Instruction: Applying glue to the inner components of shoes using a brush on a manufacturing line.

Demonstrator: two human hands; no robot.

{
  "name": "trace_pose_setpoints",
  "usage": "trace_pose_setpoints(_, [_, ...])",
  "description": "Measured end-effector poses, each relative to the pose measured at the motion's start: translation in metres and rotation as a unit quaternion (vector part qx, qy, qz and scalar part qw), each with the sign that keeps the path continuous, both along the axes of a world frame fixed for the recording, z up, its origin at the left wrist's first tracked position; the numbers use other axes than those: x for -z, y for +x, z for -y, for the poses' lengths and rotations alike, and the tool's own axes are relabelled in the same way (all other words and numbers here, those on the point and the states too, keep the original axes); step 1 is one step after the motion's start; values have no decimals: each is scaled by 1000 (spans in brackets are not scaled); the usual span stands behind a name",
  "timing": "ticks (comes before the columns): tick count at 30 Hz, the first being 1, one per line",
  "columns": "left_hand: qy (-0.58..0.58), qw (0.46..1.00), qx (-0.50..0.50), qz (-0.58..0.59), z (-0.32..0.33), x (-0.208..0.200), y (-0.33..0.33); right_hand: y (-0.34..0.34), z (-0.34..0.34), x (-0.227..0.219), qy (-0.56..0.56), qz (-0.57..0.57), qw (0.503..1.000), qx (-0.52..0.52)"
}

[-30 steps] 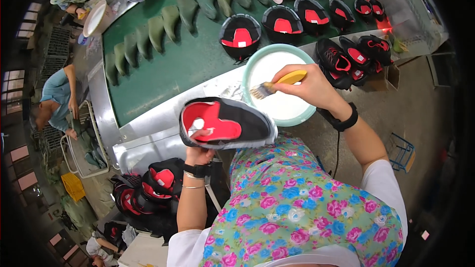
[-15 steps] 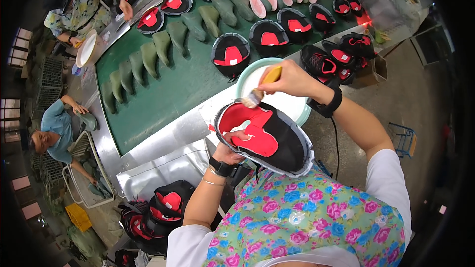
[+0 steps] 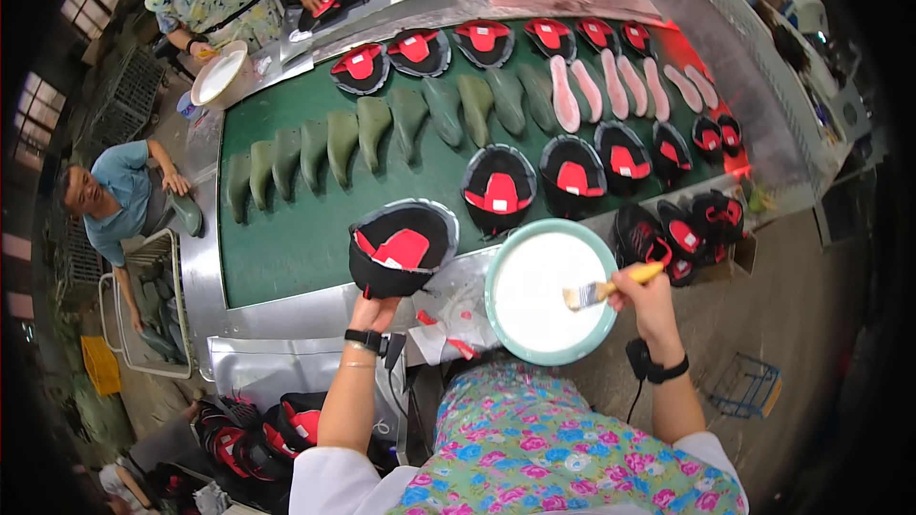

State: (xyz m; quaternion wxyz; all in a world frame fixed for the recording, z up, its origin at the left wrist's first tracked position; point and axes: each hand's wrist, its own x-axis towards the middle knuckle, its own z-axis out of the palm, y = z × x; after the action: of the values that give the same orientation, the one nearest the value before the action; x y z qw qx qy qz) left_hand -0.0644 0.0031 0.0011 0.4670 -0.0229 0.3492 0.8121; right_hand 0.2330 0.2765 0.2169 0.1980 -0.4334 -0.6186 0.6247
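My left hand (image 3: 379, 312) grips a black shoe upper (image 3: 399, 250) with a red lining from below. The upper is held over the near edge of the green work surface, its open, grey-edged side facing up. In my right hand (image 3: 647, 303) is a paintbrush (image 3: 597, 294) with a yellow handle, its pale bristles at the white liquid (image 3: 530, 288) inside a round teal tub (image 3: 491, 298). Whether the bristles dip into the liquid I cannot tell. Red scraps (image 3: 462, 348) lie left of the tub.
Along the green belt (image 3: 286, 272) stand green shoe lasts (image 3: 372, 124), pink insoles (image 3: 565, 95) and several more uppers (image 3: 498, 181). Finished-looking shoes (image 3: 679, 234) are piled at right. A co-worker in blue (image 3: 124, 186) handles lasts at left; others work at the far side.
My right hand has drawn the brush away from the upper and over the tub. My left hand has moved the upper left and turned it. The view has shifted.
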Motion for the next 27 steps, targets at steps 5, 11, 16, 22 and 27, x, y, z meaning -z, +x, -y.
trace_pose_setpoints(5, [67, 986, -138, 70, -86, 122, -26, -6, 22, 12, -24, 65, 998, 9])
trace_pose_setpoints(11, [-39, 873, -350, 337, -117, 116, 27, -28, 37, 19, -43, 103, 994, -22])
trace_pose_setpoints(16, [0, 981, -40, 190, 25, -24, 58, -60, 62, 11, 56, 78, 992, -87])
trace_pose_setpoints(22, [-700, 635, 4, -326, 309, -69, 67, -109, 90, 6, 91, 7, 967, -237])
trace_pose_setpoints(27, [-780, 551, 85, -284, 408, -21, 91, -131, 124, 18, 65, 6, 949, -307])
